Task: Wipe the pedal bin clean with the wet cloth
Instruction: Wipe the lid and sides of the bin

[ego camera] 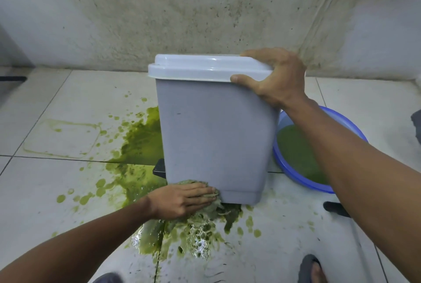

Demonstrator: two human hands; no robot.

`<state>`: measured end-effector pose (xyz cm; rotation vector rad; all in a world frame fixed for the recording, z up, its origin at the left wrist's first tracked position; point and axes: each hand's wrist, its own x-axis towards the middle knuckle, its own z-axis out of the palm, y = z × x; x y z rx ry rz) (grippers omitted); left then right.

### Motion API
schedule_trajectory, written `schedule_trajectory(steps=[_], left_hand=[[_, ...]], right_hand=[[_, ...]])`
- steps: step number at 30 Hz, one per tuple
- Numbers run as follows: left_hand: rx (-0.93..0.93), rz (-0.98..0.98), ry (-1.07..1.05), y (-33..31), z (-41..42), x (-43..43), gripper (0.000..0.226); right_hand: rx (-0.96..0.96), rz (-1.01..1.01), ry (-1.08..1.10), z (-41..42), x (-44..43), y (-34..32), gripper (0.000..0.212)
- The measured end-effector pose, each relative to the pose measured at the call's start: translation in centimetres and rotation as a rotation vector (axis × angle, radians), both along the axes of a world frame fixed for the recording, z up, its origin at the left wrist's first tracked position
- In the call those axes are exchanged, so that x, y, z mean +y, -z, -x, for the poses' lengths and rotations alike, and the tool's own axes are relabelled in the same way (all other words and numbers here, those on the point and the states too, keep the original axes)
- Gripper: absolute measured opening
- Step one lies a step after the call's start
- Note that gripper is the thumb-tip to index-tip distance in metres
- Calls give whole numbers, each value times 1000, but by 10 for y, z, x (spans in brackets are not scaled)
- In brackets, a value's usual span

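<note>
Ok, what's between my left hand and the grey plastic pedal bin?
A wet, green-stained cloth, which the left hand presses on the grey plastic pedal bin low down; head view.

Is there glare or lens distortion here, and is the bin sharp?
Head view: glare spots on the wet puddle before the pedal bin; head view: tile lines bow from the wide lens; head view: the bin is sharp under soft light.
</note>
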<state>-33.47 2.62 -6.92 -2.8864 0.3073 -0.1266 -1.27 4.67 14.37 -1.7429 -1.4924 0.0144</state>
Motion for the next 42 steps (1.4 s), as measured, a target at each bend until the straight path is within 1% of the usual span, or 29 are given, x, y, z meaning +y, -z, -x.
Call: schedule_trajectory(steps=[2,4,6,8,11,13,16,18,19,22,24,26,29,31,33,35,39,41,42], left_hand=[[31,-2,7,-4,15,4,45],[-12,52,-60,-16,26,7,44],[-154,148,-217,-40,20,11,48],[-354,237,-401,-73,-2,18,51],[-621,283,-595,-102,-52,26,49],[-692,304,-685,-101,-79,23,49],[-745,289,-783,-81,-107,6,58],[-741,284,-741,-63,-115,-7,59],[-701,270,-675,-52,-113,-13,59],[-457,195,-412,-12,-90,-28,63],[-299,77,-248,14,-67,-34,60],[-189,-20,-123,31,-44,-32,54],[-115,-47,12,28,-16,-16,45],[-111,-15,23,17,-4,-2,40],[-177,80,-57,-3,-1,12,37],[-314,150,-194,-33,-9,25,37],[-703,250,-606,-96,-56,37,49],[-854,313,-811,-103,-85,33,53],[-896,338,-885,-101,-97,28,55]], right_hand=[[-2,6,-3,1,-1,-1,50],[0,1,-5,2,-2,-1,50],[4,-3,-2,2,-2,-1,49],[-3,2,1,3,-2,-1,50],[-17,-7,-4,3,-1,0,52],[-24,-20,0,2,-1,1,54],[-16,-26,-1,0,0,5,57],[-18,-29,-9,-2,2,5,58],[-21,-28,-11,-4,3,5,58],[-22,-26,-8,-5,4,5,58],[-22,-28,1,-5,3,6,56],[-21,-29,1,-4,2,6,55],[-11,-26,-3,-3,2,5,54],[-14,-28,-3,-2,3,4,54],[-14,-32,-2,-2,3,4,56],[-15,-35,-1,-3,3,5,56],[-33,-43,-8,-3,4,5,57],[-42,-49,-12,-3,4,5,59],[-45,-52,-15,-3,4,6,60]])
